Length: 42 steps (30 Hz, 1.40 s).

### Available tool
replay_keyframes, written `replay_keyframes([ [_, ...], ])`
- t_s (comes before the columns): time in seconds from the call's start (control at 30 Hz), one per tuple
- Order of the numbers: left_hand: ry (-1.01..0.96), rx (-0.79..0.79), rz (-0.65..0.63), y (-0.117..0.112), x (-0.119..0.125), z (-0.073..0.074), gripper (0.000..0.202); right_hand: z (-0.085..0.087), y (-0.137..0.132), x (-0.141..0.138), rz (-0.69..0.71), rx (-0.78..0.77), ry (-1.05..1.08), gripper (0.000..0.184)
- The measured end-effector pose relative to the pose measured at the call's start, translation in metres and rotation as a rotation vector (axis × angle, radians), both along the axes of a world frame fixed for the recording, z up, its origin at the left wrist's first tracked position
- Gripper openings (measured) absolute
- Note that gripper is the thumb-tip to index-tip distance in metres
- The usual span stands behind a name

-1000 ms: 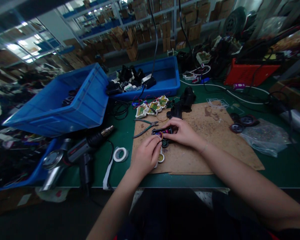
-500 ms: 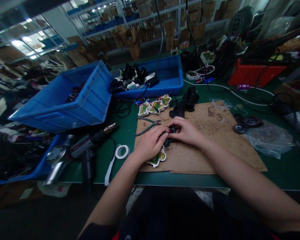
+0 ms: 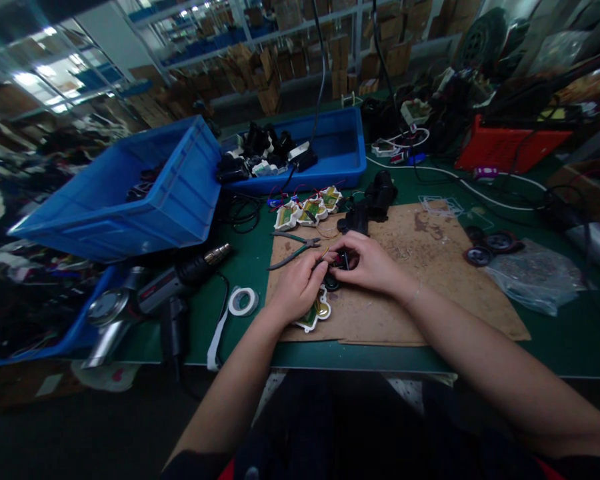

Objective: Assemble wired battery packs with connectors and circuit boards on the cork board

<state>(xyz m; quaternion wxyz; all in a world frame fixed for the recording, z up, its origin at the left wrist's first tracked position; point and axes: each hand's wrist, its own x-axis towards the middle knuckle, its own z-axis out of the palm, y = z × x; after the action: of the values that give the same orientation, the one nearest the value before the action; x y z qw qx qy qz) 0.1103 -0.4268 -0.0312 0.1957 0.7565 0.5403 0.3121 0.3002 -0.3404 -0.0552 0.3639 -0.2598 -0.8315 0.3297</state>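
Observation:
Both hands meet over a brown cardboard mat [image 3: 420, 287] on the green bench. My left hand [image 3: 295, 287] is closed, its fingertips pinching at a small black part with thin coloured wires [image 3: 336, 263]. My right hand [image 3: 367, 263] is curled around the same black part from the right. A white-edged circuit board [image 3: 316, 315] lies on the mat just under my left hand. Green-handled pliers [image 3: 293, 250] lie just left of the hands.
Several more white-edged boards [image 3: 307, 210] and a black housing [image 3: 373, 200] lie behind the mat. Two blue bins [image 3: 145, 193] [image 3: 335, 150] stand at the back left. A heat gun [image 3: 155, 300] and tape roll [image 3: 243, 301] lie left; black wheels [image 3: 490, 243] and a plastic bag [image 3: 535, 273] lie right.
My left hand moved up from the circuit board near the mat's front to join the right hand on the black part. The board under it is now uncovered.

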Motion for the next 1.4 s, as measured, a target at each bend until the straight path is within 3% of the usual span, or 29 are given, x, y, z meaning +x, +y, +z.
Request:
replay_keyframes([
  [0.2,0.007,0.075,-0.024,-0.003,-0.006,-0.003,0.026,-0.002,0.002,0.002,0.030,-0.053,0.023,0.025],
  [0.43,0.190,0.214,-0.011,-0.019,-0.023,-0.007,0.026,-0.002,0.002,0.001,-0.001,-0.119,0.018,0.023],
  [0.63,0.407,0.184,-0.122,-0.029,-0.034,0.005,0.027,-0.004,0.003,0.001,0.003,-0.105,0.026,0.023],
  [0.83,0.440,0.195,-0.117,-0.032,-0.035,0.017,0.020,-0.006,0.003,-0.001,-0.011,-0.108,0.026,0.022],
  [1.17,0.488,0.182,-0.382,-0.011,-0.011,0.039,0.019,-0.009,0.007,-0.001,0.019,-0.069,0.055,0.021],
  [1.27,0.505,0.197,-0.352,-0.008,-0.013,0.035,0.021,-0.009,0.006,-0.001,0.011,-0.092,0.043,0.022],
  [1.4,0.506,0.210,-0.285,-0.006,-0.018,0.016,0.024,-0.007,0.005,-0.001,-0.001,-0.128,0.035,0.022],
])
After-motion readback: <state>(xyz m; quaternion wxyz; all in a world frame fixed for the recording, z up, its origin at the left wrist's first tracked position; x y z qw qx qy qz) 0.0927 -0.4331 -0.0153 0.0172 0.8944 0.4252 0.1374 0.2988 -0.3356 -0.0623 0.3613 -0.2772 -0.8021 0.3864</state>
